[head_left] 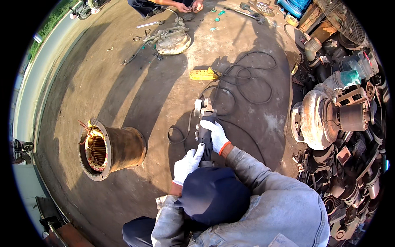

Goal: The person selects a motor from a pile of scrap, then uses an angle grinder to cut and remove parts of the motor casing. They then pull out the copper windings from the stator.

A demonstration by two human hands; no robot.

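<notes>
An angle grinder (207, 142) with a dark body is held between my gloved hands, its metal head and pale wheel (198, 108) pointing away from me. My right hand (217, 132), in a white glove with an orange cuff, wraps round the body. Lower on the left, my left hand (187, 165), gloved too, is partly closed, with one finger stretched against the grinder's side. Whether the wheel turns cannot be told. Left of my hands lies a rusty motor stator (127, 146) on its side, copper windings showing at its open end.
A yellow power strip (203, 74) and looping black cable (249, 78) lie ahead. Beyond sits a round metal cover (173, 43) with rope. A co-worker's hands (190, 7) are at the top. Right stand a rusty pump casing (316, 117) and heaped scrap parts (349, 181).
</notes>
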